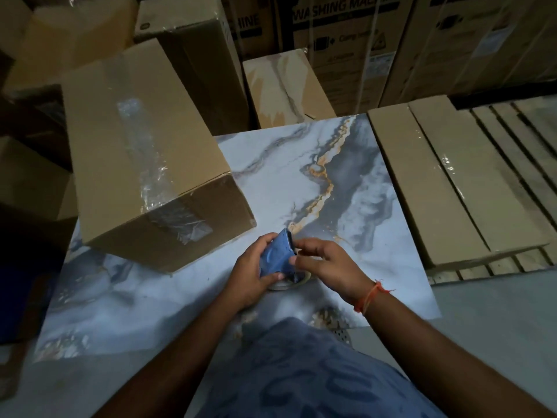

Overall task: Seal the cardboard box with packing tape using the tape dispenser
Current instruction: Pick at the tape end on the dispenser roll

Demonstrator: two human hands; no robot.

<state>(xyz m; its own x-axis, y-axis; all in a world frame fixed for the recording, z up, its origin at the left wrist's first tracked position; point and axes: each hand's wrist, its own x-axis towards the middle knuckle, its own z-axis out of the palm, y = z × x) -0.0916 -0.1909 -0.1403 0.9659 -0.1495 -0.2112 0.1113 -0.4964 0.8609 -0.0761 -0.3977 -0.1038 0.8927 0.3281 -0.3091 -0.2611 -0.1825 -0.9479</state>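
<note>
Left hand (251, 274) is wrapped around the blue dispenser (276, 255), fingers curled over its far side and thumb pressed along the near lower edge, a firm hold. The right hand (327, 268) comes in from the right, thumb and forefinger close together at the dispenser's right edge, touching it; whether they pinch loose tape there is too small to tell. The other right fingers are half curled, palm down. An orange thread band (370, 297) circles the right wrist.

Both forearms reach forward from the bottom of the view and converge, wrists slightly bent inward, hands meeting just above the marbled tabletop (346, 182). Below the dispenser, part of the tape roll (294, 283) shows, mostly hidden by the hands.

The box (144, 158) sits on the left part of the table, near the hands but apart from them, turned at an angle. Clear tape (144, 152) runs along its top seam and down onto the near side, wrinkled at the corner. More cartons (346, 49) are stacked behind the table, and flat packs (446, 176) lie to the right.
</note>
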